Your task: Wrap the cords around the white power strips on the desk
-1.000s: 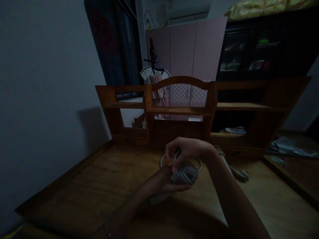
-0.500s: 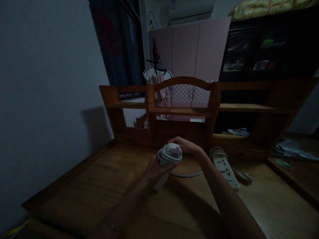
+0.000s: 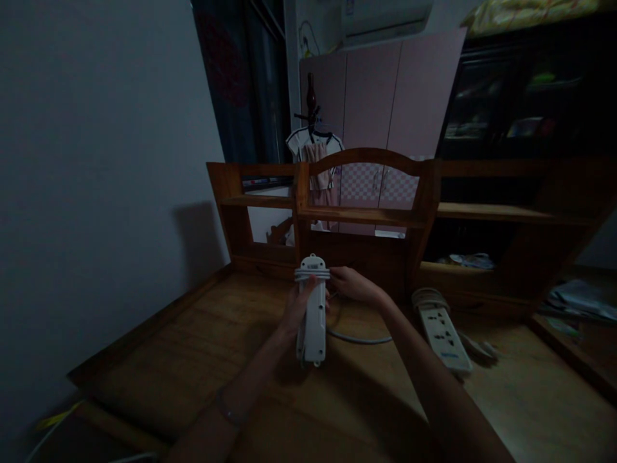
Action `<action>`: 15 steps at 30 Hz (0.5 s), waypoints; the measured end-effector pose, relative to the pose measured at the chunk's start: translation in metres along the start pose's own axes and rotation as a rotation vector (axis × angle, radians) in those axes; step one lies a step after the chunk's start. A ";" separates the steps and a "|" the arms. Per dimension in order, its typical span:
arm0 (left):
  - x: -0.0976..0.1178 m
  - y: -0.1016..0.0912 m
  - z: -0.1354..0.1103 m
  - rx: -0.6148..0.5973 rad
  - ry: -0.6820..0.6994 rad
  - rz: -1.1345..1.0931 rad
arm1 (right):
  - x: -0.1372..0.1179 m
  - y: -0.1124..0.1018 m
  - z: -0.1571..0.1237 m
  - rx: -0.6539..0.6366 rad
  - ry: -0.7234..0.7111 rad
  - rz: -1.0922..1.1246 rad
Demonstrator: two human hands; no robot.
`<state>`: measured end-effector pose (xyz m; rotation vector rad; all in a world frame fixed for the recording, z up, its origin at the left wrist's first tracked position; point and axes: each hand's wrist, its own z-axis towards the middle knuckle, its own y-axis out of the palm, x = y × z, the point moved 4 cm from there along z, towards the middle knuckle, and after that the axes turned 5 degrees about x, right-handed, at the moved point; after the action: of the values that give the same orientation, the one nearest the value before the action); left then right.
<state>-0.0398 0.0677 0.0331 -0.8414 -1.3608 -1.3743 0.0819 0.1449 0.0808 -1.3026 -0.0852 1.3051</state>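
Note:
A white power strip point(image 3: 315, 328) stands upright over the desk, its screwed underside facing me. Several turns of its grey-white cord point(image 3: 312, 275) wrap around the upper end. My left hand point(image 3: 295, 308) is closed around the strip from the left, thumb lying across the back just below the turns. At the right side of the wrapped end, my right hand point(image 3: 354, 284) pinches the cord. A loose loop of cord point(image 3: 359, 339) curves over the desktop beneath the right forearm.
Another power strip point(image 3: 443, 341), sockets up, lies on the wooden desk point(image 3: 216, 347) to the right, its cord coiled at the far end. A wooden shelf unit point(image 3: 359, 215) closes off the back. A white wall point(image 3: 110, 167) borders the left side.
The power strip has turned from tilted, wrapped end towards me, to upright with its underside showing. My right hand has moved from behind the wrapped end to its right side.

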 end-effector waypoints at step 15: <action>-0.012 0.005 0.003 -0.123 -0.153 -0.211 | -0.002 -0.012 -0.006 -0.042 0.037 -0.158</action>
<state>-0.0322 0.0737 0.0238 -0.9195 -1.5293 -1.5965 0.0926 0.1432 0.0882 -1.3273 -0.1867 1.1500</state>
